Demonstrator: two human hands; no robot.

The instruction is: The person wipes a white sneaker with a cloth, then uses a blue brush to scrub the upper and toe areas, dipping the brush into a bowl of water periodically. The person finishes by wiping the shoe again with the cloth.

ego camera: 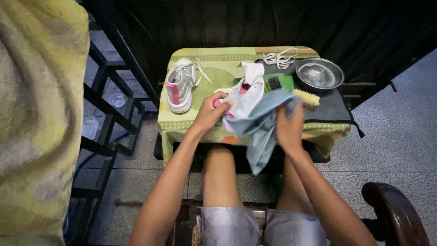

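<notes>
Left grip [210,111]: fingers closed around the heel end of a white sneaker [243,98] with pink trim, steadying it above the near edge of the counter [191,125]. Right grip [289,130]: fist closed on a pale blue cloth [261,132], which drapes from the sneaker's side down past the counter edge toward my knees. Cloth is pressed against the sneaker on its right flank; I read this as wiping in progress.

Landmark: the held sneaker. Its laces are out; the tongue stands up and the eyelets look empty. Left of it, a second sneaker [180,84] of the same kind rests on the counter, laces in place and trailing loose. Behind the held sneaker, a green brush [278,82] with dark bristles; just right of that, a yellow-bristled scrub brush [306,98]. Further back and right, a steel bowl [319,74], contents not resolvable. Behind it, near the far edge, a loose bundle of white laces [280,58].

Progress, as judged: held sneaker is unlaced and its upper looks clean, so scrubbing appears done and wiping is underway. Second sneaker is laced and untouched in appearance; I judge it not yet started. Relacing of the held sneaker remains. Cannot tell how wet the cloth is.
</notes>
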